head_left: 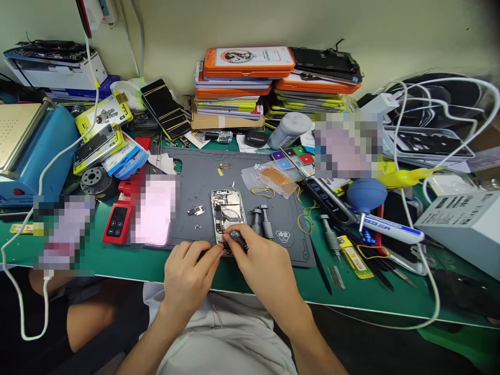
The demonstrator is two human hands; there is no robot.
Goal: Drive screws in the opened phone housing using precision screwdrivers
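Note:
An opened phone (230, 208) with its inner parts bare lies on the dark work mat (199, 172). My right hand (261, 260) is closed over its lower end, with a dark-handled screwdriver (238, 239) between the fingers; the tip is hidden. My left hand (191, 268) pinches at the phone's lower left corner, and what is between its fingertips cannot be made out. Small metal parts (196, 210) lie on the mat left of the phone. Two grey screwdrivers (266, 221) rest just right of it.
A red device (117, 224) and a pink phone panel (154, 208) are at the left. Stacked orange cases (250, 62) stand behind the mat. To the right lie a blue air blower (366, 195), tweezers, a blade and a white cable (410, 208). Another person's leg (88, 317) shows lower left.

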